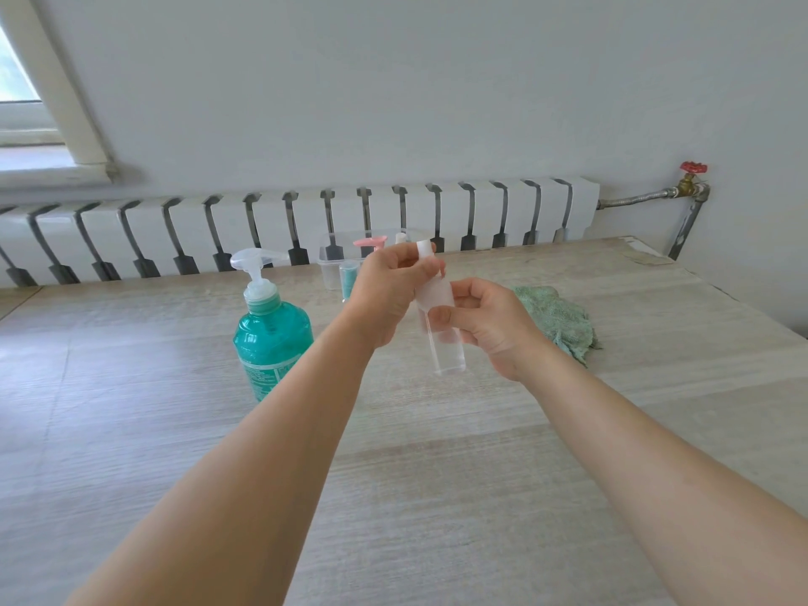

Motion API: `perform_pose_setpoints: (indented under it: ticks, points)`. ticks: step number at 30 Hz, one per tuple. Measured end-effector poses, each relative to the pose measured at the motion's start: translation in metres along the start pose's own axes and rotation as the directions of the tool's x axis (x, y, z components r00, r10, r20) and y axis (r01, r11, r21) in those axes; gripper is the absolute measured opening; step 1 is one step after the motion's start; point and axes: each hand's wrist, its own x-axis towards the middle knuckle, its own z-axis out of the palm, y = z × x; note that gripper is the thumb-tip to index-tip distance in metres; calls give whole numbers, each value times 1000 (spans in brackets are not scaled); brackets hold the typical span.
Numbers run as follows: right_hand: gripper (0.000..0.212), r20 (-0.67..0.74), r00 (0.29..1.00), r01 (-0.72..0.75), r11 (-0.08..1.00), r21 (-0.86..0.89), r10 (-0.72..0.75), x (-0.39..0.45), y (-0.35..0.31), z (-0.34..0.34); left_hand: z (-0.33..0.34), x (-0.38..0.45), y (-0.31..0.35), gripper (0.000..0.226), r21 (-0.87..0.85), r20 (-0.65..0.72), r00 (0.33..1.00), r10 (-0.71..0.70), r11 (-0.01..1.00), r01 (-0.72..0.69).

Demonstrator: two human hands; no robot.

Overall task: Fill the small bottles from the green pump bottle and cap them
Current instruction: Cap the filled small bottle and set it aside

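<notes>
I hold a small clear bottle (444, 338) up in the air above the table, tilted slightly. My right hand (489, 325) grips its body, thumb across the front. My left hand (389, 290) pinches the frosted white top (426, 251) of that bottle. The bottle looks empty. The green pump bottle (271, 338) stands on the table to the left of my hands, its clear pump head pointing right. Behind my left hand, a small bottle with green liquid (348, 277) stands partly hidden.
A clear plastic box (332, 260) at the back holds a pink item (369, 242) and other small pieces. A green cloth (557, 321) lies crumpled to the right. A radiator (306, 225) runs along the wall behind the wooden table (437, 452).
</notes>
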Motion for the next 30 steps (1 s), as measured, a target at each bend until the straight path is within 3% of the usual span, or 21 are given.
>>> perform_pose_setpoints:
  ticks: [3,8,11,18,22,25,28,30]
  points:
    - [41,-16,1000,7,1000,-15,-8,1,0,-1,0,2,1,15,-14,53,998,-39,999,40]
    - [42,-39,998,50,998,-27,-51,2,-2,1,0,4,0,13,42,-69,998,4,999,-1]
    - [42,-2,1000,28,999,-19,-28,1,-2,-1,-2,5,-4,4,23,-36,999,-15,1000,15]
    - [58,102,994,-35,996,88,26,-3,2,-5,-4,-1,-5,10,-57,62,998,-23,998,27]
    - [48,-1,1000,-9,1000,27,9,1,2,-6,3,-1,-14,31,-52,47,998,-30,998,33]
    - [45,-93,996,12,999,41,-8,6,3,-10,8,0,-30,59,1,134,974,-181,983,182]
    - [34,-137,990,17,999,-34,-21,10,8,-12,16,0,-42,57,123,261,930,-259,965,233]
    - [23,-149,988,22,993,-114,-39,14,13,-11,23,2,-50,50,145,235,942,-239,967,209]
